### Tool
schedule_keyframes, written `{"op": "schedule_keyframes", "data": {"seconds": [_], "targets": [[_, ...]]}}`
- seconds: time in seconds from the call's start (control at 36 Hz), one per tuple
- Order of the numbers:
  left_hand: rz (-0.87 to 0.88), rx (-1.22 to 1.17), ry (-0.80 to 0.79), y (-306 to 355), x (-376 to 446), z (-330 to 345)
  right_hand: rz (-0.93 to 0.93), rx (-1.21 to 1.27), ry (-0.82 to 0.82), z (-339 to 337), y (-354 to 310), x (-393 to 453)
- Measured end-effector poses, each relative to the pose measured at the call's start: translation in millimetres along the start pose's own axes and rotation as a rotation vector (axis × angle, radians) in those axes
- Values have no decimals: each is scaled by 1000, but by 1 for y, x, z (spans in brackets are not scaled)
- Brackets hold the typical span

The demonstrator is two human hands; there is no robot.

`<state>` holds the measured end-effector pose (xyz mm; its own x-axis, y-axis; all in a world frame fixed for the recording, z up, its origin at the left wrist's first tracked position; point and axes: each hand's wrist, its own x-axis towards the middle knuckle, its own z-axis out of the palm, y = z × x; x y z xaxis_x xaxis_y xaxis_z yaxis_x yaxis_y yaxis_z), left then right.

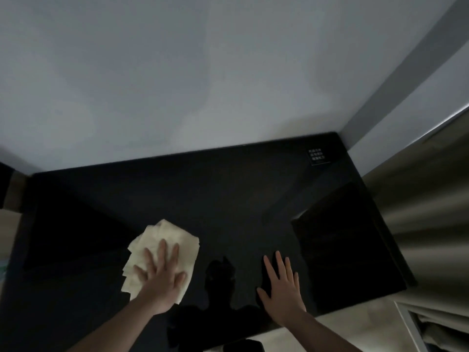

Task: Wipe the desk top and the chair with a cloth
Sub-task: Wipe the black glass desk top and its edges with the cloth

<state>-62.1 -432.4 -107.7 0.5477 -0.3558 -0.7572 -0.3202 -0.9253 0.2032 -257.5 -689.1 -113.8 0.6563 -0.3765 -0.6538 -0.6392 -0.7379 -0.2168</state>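
Note:
A glossy black desk top (215,199) fills the lower half of the head view, set against a pale wall. A crumpled cream cloth (167,240) lies on its near left part. My left hand (160,278) presses flat on the cloth with fingers spread and straight. My right hand (281,288) rests flat on the bare desk near the front edge, fingers straight, holding nothing. No chair can be made out.
A small black sign with white text (318,156) sits at the desk's far right corner. A dark flat rectangle (342,237) lies on the right side of the desk. Grey-beige curtains (426,224) hang just right of the desk. Pale floor (368,323) shows below.

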Motion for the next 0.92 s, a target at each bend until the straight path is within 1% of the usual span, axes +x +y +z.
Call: {"op": "schedule_keyframes", "data": {"seconds": [0.17, 0.33, 0.42, 0.44, 0.5, 0.56, 0.64, 0.69, 0.83, 0.92], "targets": [[-2, 39, 8, 43, 1, 8, 3, 8, 24, -32, 25, 14], [127, 122, 57, 67, 26, 16, 63, 0, 89, -50, 58, 27], [164, 104, 60, 86, 34, 18, 112, 10, 76, -59, 78, 29], [157, 100, 41, 94, 35, 17, 120, 14, 77, -63, 84, 30], [87, 97, 16, 107, 42, 20, 132, 14, 78, -72, 98, 34], [64, 72, 62, 122, 53, 28, 133, 6, 77, -81, 112, 38], [135, 133, 124, 152, 58, 29, 120, -11, 84, -97, 136, 46], [167, 108, 141, 174, 63, 34, 102, -19, 92, -108, 155, 55], [134, 31, 88, 242, 73, 37, 48, -60, 94, -129, 212, 76], [91, 10, 85, 287, 78, 38, -8, -71, 81, -141, 245, 83]]}}
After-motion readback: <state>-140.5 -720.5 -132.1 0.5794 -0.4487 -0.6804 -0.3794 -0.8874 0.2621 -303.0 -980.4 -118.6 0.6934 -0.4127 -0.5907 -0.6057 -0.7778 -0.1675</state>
